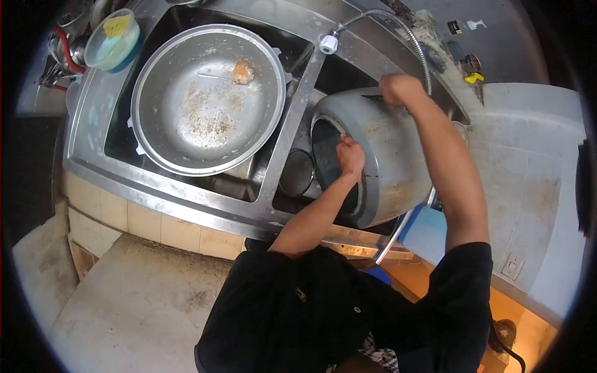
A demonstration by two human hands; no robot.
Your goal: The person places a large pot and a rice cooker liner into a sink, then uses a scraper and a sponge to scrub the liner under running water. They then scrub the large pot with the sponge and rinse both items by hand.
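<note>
A large grey metal pot [398, 155] lies tilted on its side over the right sink basin, its opening facing left. My left hand [351, 155] is closed around the rim of that opening. Against the far upper side of the pot, my right hand [400, 90] is curled into a fist; whatever its fingers hold is hidden. A round dark-meshed strainer [297, 173] sits in the basin just left of the pot's mouth. In the left basin stands a second wide metal pot [208, 140], with brown residue on its bottom and an orange-and-white lump [242, 73] inside.
A plastic bowl [112, 43] with a yellow sponge [117, 26] is at the upper left. The faucet knob [328, 44] and flexible hose [398, 22] are behind the basins. A tiled counter [522, 168] lies to the right, and a blue-and-white object [425, 233] is below the pot.
</note>
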